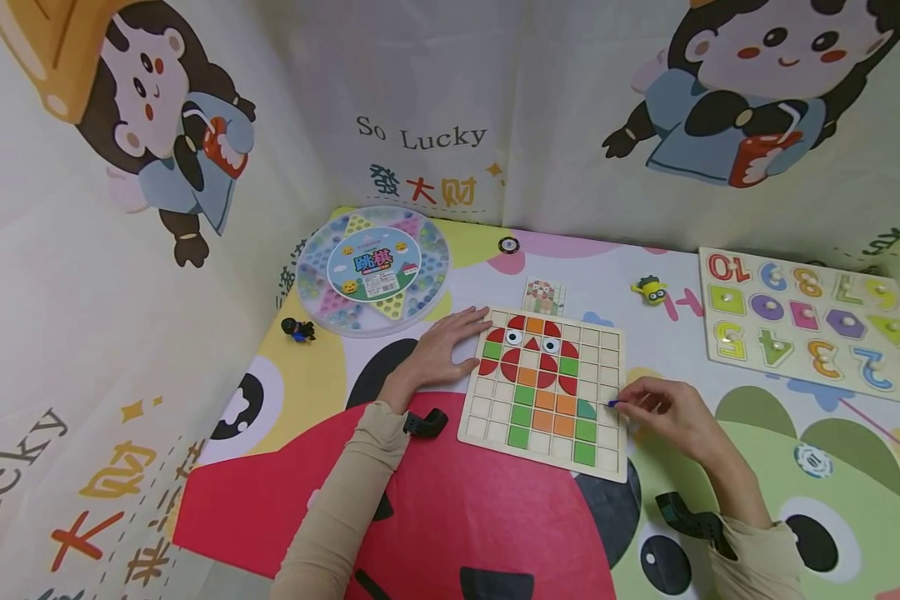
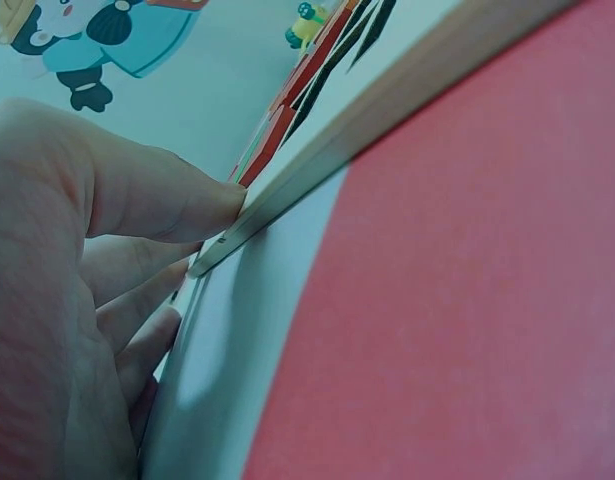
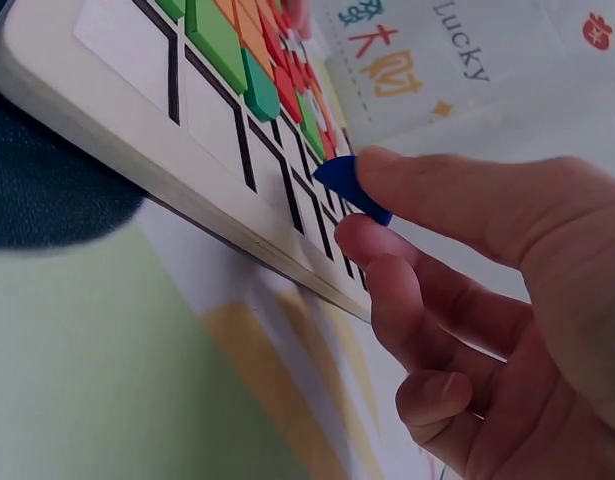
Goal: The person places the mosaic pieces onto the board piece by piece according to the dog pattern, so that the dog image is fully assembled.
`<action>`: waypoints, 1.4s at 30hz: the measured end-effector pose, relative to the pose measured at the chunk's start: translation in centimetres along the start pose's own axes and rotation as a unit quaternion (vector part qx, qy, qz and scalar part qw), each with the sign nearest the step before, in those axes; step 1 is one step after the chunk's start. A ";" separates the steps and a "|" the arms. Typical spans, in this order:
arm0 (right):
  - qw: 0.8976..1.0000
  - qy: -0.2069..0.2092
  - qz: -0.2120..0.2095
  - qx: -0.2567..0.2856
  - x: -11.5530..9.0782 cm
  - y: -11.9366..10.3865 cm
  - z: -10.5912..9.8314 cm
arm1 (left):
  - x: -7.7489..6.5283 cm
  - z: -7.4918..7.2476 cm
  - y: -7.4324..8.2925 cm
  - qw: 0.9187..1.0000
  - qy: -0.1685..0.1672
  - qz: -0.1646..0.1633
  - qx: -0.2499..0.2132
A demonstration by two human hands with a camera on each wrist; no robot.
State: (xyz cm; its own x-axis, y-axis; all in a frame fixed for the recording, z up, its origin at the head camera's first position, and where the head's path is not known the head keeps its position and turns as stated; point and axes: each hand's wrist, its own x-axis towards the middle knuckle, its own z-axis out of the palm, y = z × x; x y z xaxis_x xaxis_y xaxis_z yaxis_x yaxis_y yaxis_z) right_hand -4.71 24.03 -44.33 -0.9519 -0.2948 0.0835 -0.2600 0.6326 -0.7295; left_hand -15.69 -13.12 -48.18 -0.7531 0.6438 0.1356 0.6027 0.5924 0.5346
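Observation:
A wooden grid board point(image 1: 487, 412) lies on the table, its upper squares filled with red, orange, green and white-eyed pieces in a bird-like pattern. My left hand point(image 1: 441, 348) rests at its left edge with fingers fairly straight; in the left wrist view the thumb point(image 2: 172, 190) touches the board's rim. At the right edge, my right hand point(image 1: 667, 412) pinches a small dark-blue tile point(image 3: 352, 188) between thumb and fingers, held just over bare squares. Near it a teal rounded tile point(image 3: 259, 88) sits in the grid, above green tiles point(image 1: 585, 442).
Behind the board lies a small pattern card point(image 1: 544, 297). A round Chinese checkers box point(image 1: 375, 308) and a dark figurine point(image 1: 297, 329) are at left. To the right are a yellow figurine point(image 1: 650, 290), a number puzzle board point(image 1: 795, 312) and a pale chip point(image 1: 813, 460). A black chip point(image 1: 508, 245) lies farther back.

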 end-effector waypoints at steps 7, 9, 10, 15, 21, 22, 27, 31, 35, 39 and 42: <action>1.000 -0.012 -0.018 -0.003 -0.1 0.0 0.1 | 0.0 0.0 0.0 1.000 0.003 0.005 -0.003; 1.000 -0.014 -0.021 -0.002 -0.1 -0.1 0.2 | 0.0 0.0 0.0 1.000 0.002 0.005 -0.004; 1.000 -0.015 -0.025 0.000 -0.1 -0.1 0.2 | 0.0 0.0 0.0 1.000 0.002 0.004 -0.003; 0.998 -0.021 -0.050 0.018 0.1 0.0 0.4 | 0.0 0.0 -0.1 1.000 0.000 0.003 -0.001; 0.997 -0.022 -0.073 0.018 0.5 0.3 0.7 | 0.1 0.0 -0.1 1.000 0.000 0.004 0.003; 0.997 -0.022 -0.074 0.017 0.5 0.3 0.8 | 0.1 0.0 -0.1 1.000 -0.001 0.004 0.003; 0.998 -0.028 -0.062 0.011 0.4 0.1 1.1 | 0.0 0.0 0.0 1.000 -0.002 0.000 -0.001; 0.998 -0.022 -0.055 0.009 0.3 -0.3 1.6 | 0.0 -0.1 0.1 1.000 -0.005 -0.006 -0.002; 0.998 -0.011 -0.067 0.002 0.4 -0.4 1.8 | 0.0 -0.1 0.1 1.000 -0.006 -0.007 -0.003; 0.998 -0.017 -0.064 -0.005 0.2 -0.4 1.6 | 0.1 -0.1 0.1 1.000 -0.007 -0.008 -0.001; 0.998 -0.027 -0.054 -0.004 0.0 -0.5 1.5 | 0.1 -0.1 0.1 1.000 -0.008 -0.006 0.000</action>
State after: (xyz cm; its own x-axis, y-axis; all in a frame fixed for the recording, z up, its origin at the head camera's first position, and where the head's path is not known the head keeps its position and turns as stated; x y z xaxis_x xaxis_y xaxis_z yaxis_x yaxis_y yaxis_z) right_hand -4.39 22.69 -44.98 -0.9080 -0.3997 0.1258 -0.3629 0.6001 -0.7129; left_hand -15.74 -13.06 -48.01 -0.7566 0.6435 0.1161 0.5929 0.6002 0.5369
